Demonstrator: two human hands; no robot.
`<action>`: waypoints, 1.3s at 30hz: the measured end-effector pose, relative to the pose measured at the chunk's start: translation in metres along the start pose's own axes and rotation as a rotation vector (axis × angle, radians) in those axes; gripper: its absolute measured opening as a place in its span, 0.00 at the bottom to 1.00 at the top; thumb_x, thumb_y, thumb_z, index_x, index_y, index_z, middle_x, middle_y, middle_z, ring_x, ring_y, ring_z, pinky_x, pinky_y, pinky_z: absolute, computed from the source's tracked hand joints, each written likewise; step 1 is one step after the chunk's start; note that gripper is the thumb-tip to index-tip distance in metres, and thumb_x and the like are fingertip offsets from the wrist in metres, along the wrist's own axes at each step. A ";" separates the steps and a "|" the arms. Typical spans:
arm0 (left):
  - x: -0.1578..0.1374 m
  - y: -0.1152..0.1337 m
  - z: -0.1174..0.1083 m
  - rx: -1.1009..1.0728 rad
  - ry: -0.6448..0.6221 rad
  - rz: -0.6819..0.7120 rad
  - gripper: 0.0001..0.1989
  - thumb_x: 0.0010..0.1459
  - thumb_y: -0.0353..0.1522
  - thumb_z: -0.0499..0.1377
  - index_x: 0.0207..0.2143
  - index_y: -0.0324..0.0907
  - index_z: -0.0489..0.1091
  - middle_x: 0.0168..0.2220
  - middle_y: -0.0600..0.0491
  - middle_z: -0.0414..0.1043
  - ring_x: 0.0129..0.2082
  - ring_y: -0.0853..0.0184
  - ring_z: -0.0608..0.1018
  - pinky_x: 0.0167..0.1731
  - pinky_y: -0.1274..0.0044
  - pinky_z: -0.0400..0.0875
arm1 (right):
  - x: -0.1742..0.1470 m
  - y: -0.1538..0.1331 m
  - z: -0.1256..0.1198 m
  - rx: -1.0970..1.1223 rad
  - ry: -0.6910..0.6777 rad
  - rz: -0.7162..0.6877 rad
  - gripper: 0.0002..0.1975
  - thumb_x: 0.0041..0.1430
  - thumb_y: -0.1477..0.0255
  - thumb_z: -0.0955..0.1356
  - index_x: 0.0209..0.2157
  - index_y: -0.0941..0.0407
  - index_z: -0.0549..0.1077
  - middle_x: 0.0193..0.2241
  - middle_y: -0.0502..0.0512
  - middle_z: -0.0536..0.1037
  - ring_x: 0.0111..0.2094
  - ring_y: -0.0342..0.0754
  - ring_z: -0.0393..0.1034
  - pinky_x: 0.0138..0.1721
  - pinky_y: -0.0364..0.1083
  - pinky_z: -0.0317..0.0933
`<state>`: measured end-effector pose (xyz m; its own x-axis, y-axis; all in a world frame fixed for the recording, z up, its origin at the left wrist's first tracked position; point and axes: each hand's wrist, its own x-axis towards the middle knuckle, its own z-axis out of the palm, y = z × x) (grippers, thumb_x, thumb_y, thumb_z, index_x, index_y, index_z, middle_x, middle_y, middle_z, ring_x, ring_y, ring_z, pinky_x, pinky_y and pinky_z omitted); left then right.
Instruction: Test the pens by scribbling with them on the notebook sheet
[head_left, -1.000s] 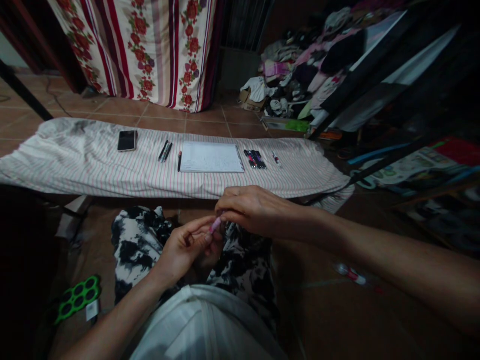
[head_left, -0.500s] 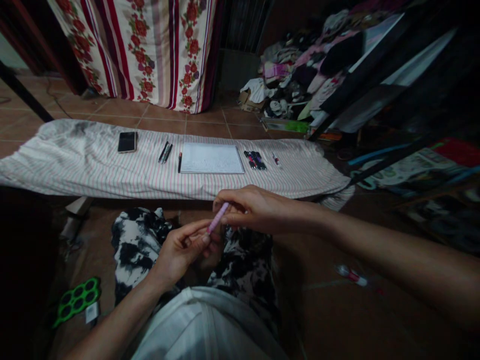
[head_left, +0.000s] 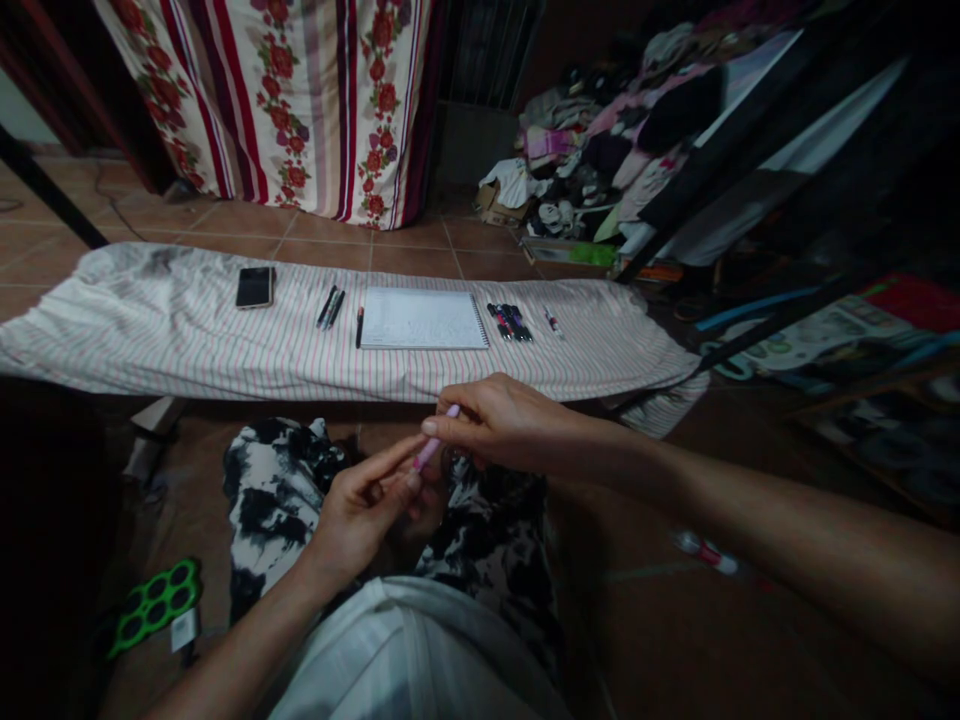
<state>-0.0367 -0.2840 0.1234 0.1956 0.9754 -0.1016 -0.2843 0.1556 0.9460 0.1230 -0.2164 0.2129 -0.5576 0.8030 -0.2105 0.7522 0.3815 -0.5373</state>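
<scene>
A slim pink pen [head_left: 428,453] is held slantwise above my lap, between both hands. My left hand [head_left: 364,505] pinches its lower, darker pink end with thumb and fingers. Higher up, my right hand [head_left: 491,420] grips the pen near its pale upper tip, thumb laid across it. Beyond my hands, a spiral notebook [head_left: 421,318] lies open on a striped cloth [head_left: 300,365]. To its right is a cluster of several dark pens [head_left: 510,322], with a small white and red item [head_left: 553,322] beside them. Several more pens [head_left: 330,307] rest at its left.
A phone [head_left: 255,287] lies on the cloth's left part. On the floor are a green rack with round holes [head_left: 156,604] at left and a clear bottle with a red label [head_left: 705,553] at right. A clothes heap [head_left: 592,150] and a floral curtain [head_left: 281,100] stand behind.
My right thumb has shifted up and left across the pen, covering more of its upper part. My left hand keeps its pinch with little movement.
</scene>
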 end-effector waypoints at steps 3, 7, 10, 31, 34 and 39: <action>0.000 -0.003 -0.002 -0.041 0.009 -0.027 0.20 0.46 0.34 0.65 0.43 0.39 0.73 0.27 0.51 0.76 0.19 0.74 0.72 0.17 0.84 0.64 | 0.002 0.005 0.006 0.229 -0.009 -0.003 0.12 0.56 0.65 0.64 0.32 0.59 0.72 0.19 0.50 0.73 0.23 0.42 0.66 0.24 0.40 0.53; 0.000 -0.012 -0.006 -0.161 -0.019 -0.052 0.18 0.49 0.32 0.63 0.45 0.43 0.72 0.31 0.52 0.76 0.22 0.74 0.73 0.20 0.84 0.65 | 0.003 0.015 0.018 0.733 -0.048 -0.027 0.14 0.53 0.65 0.66 0.39 0.58 0.67 0.25 0.50 0.74 0.26 0.42 0.67 0.26 0.40 0.56; 0.000 -0.014 -0.006 -0.243 -0.046 -0.060 0.17 0.50 0.31 0.62 0.45 0.43 0.71 0.32 0.52 0.75 0.24 0.73 0.74 0.22 0.84 0.66 | 0.002 0.019 0.027 1.002 -0.077 0.005 0.16 0.50 0.66 0.69 0.39 0.58 0.67 0.30 0.51 0.74 0.29 0.41 0.68 0.28 0.40 0.57; 0.002 -0.004 0.005 -0.137 0.049 -0.088 0.17 0.44 0.34 0.66 0.36 0.37 0.69 0.29 0.51 0.75 0.24 0.71 0.75 0.23 0.82 0.67 | 0.002 0.024 0.067 1.229 0.181 -0.046 0.14 0.44 0.67 0.72 0.28 0.57 0.65 0.22 0.47 0.73 0.24 0.40 0.67 0.27 0.41 0.61; 0.001 -0.002 0.008 -0.110 0.097 -0.094 0.17 0.41 0.35 0.67 0.34 0.37 0.69 0.27 0.52 0.75 0.22 0.72 0.74 0.23 0.81 0.67 | 0.001 0.023 0.071 1.242 0.205 -0.011 0.15 0.42 0.67 0.73 0.27 0.57 0.64 0.21 0.45 0.71 0.23 0.39 0.67 0.25 0.40 0.60; 0.001 -0.001 0.012 -0.090 0.104 -0.104 0.18 0.40 0.36 0.67 0.33 0.37 0.67 0.27 0.51 0.76 0.20 0.73 0.73 0.20 0.82 0.65 | 0.003 0.022 0.080 1.256 0.269 0.035 0.15 0.41 0.69 0.73 0.28 0.56 0.64 0.20 0.43 0.68 0.20 0.37 0.64 0.22 0.38 0.58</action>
<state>-0.0253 -0.2852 0.1258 0.1311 0.9634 -0.2338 -0.3509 0.2657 0.8979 0.1097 -0.2423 0.1354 -0.3457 0.9265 -0.1484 -0.1622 -0.2148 -0.9631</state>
